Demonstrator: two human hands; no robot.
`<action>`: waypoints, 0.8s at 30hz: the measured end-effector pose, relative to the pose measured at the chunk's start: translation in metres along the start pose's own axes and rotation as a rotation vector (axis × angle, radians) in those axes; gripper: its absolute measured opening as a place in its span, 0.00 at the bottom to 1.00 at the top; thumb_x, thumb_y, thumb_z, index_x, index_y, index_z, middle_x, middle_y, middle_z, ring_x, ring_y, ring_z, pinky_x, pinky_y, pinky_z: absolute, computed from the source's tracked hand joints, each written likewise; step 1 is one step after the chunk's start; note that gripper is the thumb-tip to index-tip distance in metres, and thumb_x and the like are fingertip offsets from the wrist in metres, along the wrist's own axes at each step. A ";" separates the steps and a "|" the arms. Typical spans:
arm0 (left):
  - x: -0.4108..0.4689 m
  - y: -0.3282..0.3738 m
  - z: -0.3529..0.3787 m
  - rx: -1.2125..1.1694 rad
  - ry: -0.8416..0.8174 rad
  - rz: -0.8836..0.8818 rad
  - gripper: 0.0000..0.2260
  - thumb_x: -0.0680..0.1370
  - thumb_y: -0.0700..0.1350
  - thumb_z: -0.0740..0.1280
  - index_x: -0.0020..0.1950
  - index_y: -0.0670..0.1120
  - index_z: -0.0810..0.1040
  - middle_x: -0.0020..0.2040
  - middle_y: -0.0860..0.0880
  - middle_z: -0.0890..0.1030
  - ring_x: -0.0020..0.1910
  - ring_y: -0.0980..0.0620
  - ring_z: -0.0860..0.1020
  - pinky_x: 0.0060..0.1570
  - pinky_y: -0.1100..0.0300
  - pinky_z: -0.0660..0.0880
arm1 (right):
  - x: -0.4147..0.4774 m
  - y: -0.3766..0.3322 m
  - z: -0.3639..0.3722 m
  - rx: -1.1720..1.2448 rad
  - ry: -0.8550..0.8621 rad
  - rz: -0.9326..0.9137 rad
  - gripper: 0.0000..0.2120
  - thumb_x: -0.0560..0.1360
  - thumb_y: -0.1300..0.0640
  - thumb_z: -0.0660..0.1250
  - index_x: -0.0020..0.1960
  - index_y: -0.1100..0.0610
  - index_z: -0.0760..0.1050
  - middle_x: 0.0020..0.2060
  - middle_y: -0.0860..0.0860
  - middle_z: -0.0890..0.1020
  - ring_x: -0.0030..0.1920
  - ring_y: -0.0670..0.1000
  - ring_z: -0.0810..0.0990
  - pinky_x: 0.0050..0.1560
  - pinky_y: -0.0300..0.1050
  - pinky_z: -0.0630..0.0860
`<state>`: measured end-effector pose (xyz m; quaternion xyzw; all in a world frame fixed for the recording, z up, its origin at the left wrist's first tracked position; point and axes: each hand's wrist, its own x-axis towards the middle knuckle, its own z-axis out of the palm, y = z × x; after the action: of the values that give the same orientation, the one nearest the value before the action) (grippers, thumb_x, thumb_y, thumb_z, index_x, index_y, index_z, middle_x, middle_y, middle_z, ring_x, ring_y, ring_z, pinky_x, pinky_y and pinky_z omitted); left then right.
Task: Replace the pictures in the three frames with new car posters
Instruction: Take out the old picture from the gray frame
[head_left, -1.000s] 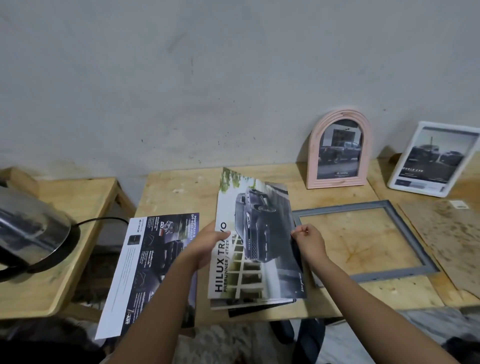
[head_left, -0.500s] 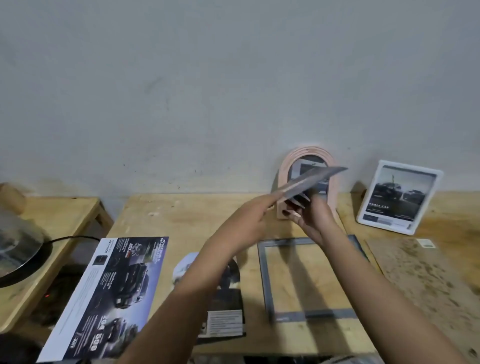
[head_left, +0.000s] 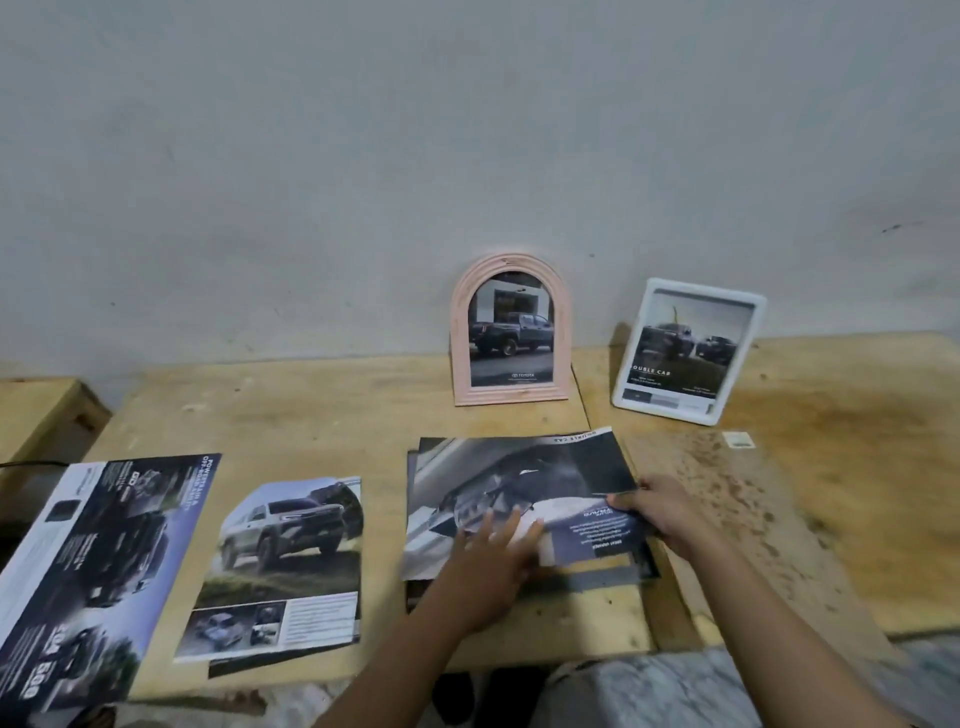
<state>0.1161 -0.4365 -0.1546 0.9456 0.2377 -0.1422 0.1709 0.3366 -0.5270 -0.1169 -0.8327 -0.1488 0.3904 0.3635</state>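
Against wall, pink frame (head_left: 510, 332) holding truck picture (head_left: 511, 338)

The grey frame (head_left: 602, 576) is mostly covered by a poster (head_left: 519, 483); the leftmost brochure (head_left: 93, 571) is cropped at the left edge.

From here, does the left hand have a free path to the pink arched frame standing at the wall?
Probably yes. The left hand rests flat on the car poster, and only bare wooden table separates it from the pink arched frame.
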 end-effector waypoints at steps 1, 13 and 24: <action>0.001 0.000 0.012 -0.044 -0.091 -0.051 0.29 0.80 0.55 0.55 0.76 0.57 0.42 0.78 0.49 0.42 0.76 0.43 0.42 0.70 0.36 0.46 | 0.003 0.010 0.002 -0.048 0.028 -0.004 0.05 0.68 0.65 0.72 0.42 0.61 0.77 0.41 0.60 0.83 0.38 0.55 0.79 0.42 0.46 0.74; -0.008 0.004 0.043 -0.129 0.026 -0.372 0.26 0.81 0.59 0.48 0.77 0.54 0.46 0.78 0.48 0.40 0.76 0.46 0.39 0.72 0.43 0.42 | 0.003 0.053 0.034 -0.762 -0.002 -0.438 0.26 0.77 0.55 0.61 0.74 0.57 0.59 0.74 0.55 0.57 0.73 0.56 0.54 0.71 0.49 0.58; -0.010 0.002 0.040 -0.180 0.058 -0.431 0.26 0.80 0.57 0.51 0.76 0.54 0.50 0.78 0.48 0.44 0.76 0.46 0.42 0.72 0.40 0.45 | 0.003 0.058 0.055 -0.883 -0.080 -0.473 0.27 0.78 0.47 0.57 0.74 0.51 0.57 0.76 0.53 0.52 0.76 0.56 0.48 0.74 0.54 0.49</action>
<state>0.1016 -0.4578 -0.1868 0.8576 0.4507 -0.1264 0.2132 0.2946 -0.5387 -0.1838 -0.8349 -0.4981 0.2288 0.0488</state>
